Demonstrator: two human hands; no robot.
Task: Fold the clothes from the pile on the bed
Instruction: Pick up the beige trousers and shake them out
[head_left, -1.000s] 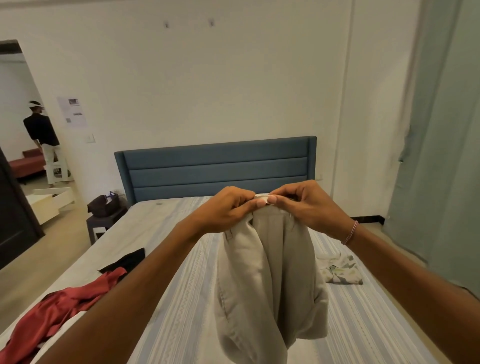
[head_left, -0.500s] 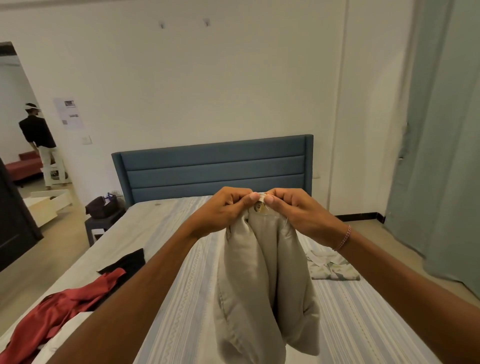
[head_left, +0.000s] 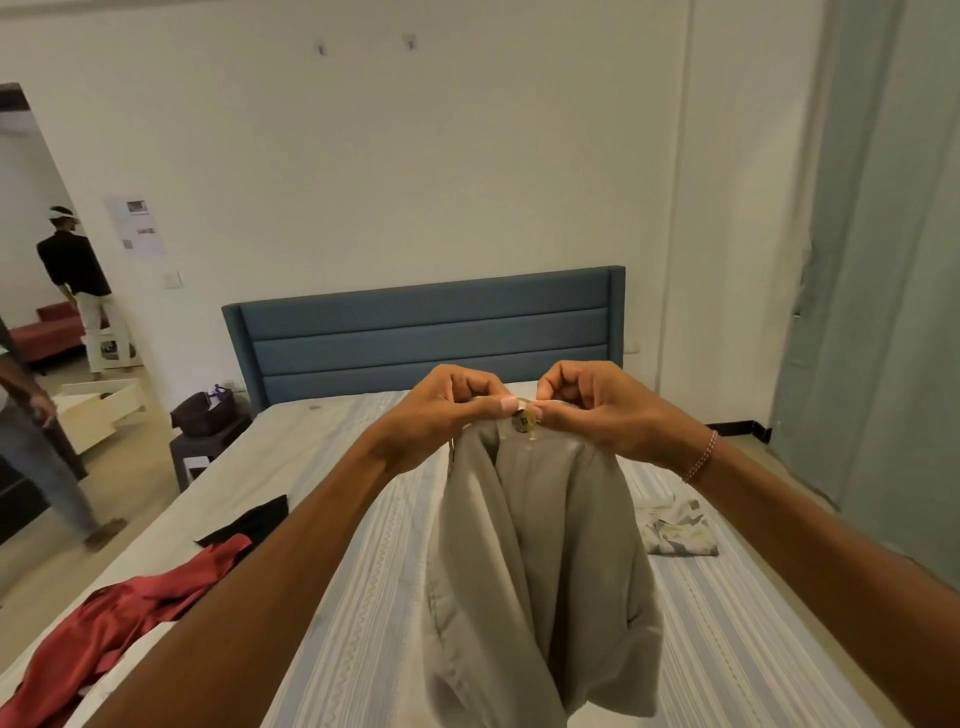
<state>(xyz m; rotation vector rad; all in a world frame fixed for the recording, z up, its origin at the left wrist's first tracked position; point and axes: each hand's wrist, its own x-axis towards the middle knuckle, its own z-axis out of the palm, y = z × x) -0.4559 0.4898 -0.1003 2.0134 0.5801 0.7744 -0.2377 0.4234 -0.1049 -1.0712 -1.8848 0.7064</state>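
Beige trousers (head_left: 540, 561) hang in the air over the striped bed (head_left: 374, 597), held up by the waistband. My left hand (head_left: 447, 410) pinches the waistband on the left of a round metal button. My right hand (head_left: 592, 402) pinches it on the right, thumb tip touching the button. The legs droop in loose folds below the frame edge. A red garment (head_left: 104, 634) lies crumpled at the bed's near left, with a black garment (head_left: 249, 525) just beyond it. A pale printed garment (head_left: 675, 530) lies on the bed's right side.
A blue padded headboard (head_left: 426, 332) stands against the white wall. A dark bag (head_left: 202, 413) sits on a small stool left of the bed. Green curtains (head_left: 883, 312) hang on the right. One person stands in the doorway at far left, another at the frame's left edge.
My hands have shifted a little apart along the waistband, uncovering the metal button between my thumbs. A person's leg has come into view at the left edge.
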